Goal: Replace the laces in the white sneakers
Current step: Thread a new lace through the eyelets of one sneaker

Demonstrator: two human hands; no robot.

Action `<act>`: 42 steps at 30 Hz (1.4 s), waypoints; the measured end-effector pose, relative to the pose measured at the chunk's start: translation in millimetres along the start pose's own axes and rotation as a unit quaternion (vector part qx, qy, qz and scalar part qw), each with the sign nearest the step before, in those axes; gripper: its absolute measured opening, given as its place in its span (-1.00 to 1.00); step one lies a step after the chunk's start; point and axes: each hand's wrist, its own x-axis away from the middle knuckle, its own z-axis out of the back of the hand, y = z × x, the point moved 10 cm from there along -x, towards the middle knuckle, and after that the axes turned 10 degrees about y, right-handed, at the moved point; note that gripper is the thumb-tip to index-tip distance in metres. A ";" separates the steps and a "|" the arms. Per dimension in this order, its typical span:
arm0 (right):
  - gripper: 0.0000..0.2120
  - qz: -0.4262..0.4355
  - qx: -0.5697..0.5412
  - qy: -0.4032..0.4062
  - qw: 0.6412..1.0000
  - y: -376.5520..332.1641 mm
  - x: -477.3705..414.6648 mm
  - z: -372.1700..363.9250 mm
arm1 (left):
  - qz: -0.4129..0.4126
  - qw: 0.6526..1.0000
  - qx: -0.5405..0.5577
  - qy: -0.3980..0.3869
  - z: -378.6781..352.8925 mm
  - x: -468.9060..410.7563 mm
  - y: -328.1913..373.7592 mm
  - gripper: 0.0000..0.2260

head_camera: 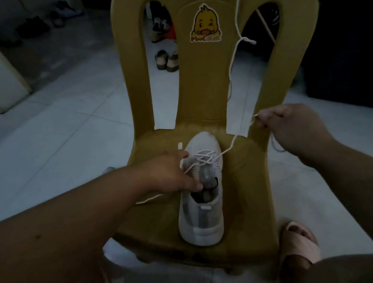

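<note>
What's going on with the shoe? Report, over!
Left hand grips white sneaker on chair seat. Right hand pinches lace, drawn sideways from the eyelets. Second lace hangs at chair back, nothing blocking.

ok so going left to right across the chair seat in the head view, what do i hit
left hand gripping the shoe's side → white sneaker → lace stretched up from the eyelets → right hand pinching that lace
</note>
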 end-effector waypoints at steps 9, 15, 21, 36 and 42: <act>-0.68 0.110 -0.027 0.025 0.993 -47.6 11.1 -12.8 | 0.014 0.994 0.010 0.105 1.4 10.5 17.3 -0.71; -0.75 0.134 0.052 -0.177 0.974 -48.7 43.5 -96.1 | -0.035 0.996 -0.040 0.067 -7.0 -2.1 30.1 -0.55; -0.77 0.140 0.125 -0.174 0.967 -40.6 36.4 -106.1 | -0.073 0.993 -0.021 0.090 6.7 -2.6 25.1 -0.61; -0.87 0.181 0.125 -0.212 0.952 -62.3 51.1 -129.8 | -0.039 0.963 0.202 0.172 15.7 22.2 -22.2 -0.89; -0.81 0.198 0.199 -0.234 0.931 -61.5 60.3 -142.9 | -0.005 0.952 0.251 0.174 9.0 19.6 -27.9 -0.90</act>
